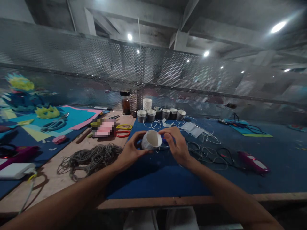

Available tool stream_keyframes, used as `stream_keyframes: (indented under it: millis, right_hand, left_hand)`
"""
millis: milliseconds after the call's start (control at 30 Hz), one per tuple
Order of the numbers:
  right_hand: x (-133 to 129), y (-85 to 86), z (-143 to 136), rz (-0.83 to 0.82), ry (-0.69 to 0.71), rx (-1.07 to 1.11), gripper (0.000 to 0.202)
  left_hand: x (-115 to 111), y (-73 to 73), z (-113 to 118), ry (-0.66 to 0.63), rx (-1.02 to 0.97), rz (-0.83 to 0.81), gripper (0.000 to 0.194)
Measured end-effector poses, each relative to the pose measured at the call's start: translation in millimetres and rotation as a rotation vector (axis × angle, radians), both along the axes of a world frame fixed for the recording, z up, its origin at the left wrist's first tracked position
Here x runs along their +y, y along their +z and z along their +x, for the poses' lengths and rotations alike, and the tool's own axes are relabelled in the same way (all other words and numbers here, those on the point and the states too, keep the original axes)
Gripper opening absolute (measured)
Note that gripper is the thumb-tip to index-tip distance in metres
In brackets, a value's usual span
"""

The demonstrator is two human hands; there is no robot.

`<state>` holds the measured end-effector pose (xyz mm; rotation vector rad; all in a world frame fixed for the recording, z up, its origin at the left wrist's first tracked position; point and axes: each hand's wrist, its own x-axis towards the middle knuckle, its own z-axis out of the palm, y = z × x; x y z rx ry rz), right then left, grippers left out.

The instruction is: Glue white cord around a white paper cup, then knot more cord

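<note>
A small white paper cup is tilted so that its open mouth faces up and right. My left hand is wrapped round its left side, with the thumb underneath and the fingers behind. At the cup's right rim is my right hand, its fingers bent and the index fingertip at or very near the edge. Whether something small sits between those fingers is hidden from me. Close behind the right hand a bit of blue shows, too covered to name. Below the cup lies the dark blue mat.
Behind stand several small cups, a cup stack and a brown jar. To the left lie grey cord, red-handled scissors and coloured sheets. To the right are loose white cord and a magenta tool.
</note>
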<state>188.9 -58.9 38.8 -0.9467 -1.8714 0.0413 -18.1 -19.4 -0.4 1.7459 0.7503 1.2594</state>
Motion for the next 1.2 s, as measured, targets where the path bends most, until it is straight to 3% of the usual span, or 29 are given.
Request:
stream_keyframes:
  millis: [267, 533, 700, 833, 967, 1067, 1200]
  right_hand:
    - [12, -1.6, 31, 0.121, -0.167, -0.079, 0.018]
    - [-10, -22.1, 76, 0.194, -0.345, -0.260, 0.019]
    - [-38, -33.6, 95, 0.152, -0.440, -0.279, 0.022]
    - [-77, -52.1, 97, -0.026, -0.390, -0.287, 0.024]
    - [-107, -72.4, 97, -0.190, -0.330, -0.241, 0.022]
    - [-110, -78.0, 99, -0.266, -0.266, -0.191, 0.021]
    - [-102, -78.4, 104, -0.286, -0.201, -0.172, 0.016]
  left_hand:
    - [4, -2.4, -4, -0.067, 0.048, -0.123, 0.062]
    - [-6, 17.7, -24, 0.212, -0.050, -0.131, 0.060]
    - [-33, 3.8, -37, 0.337, -0.016, -0.139, 0.064]
    - [-57, -16.6, -37, 0.301, 0.183, -0.116, 0.072]
    - [-69, -24.4, -33, 0.305, 0.367, -0.033, 0.072]
    - [-69, -23.5, -32, 0.323, 0.447, -0.016, 0.073]
    - [-67, -20.2, -32, 0.302, 0.355, -0.030, 0.076]
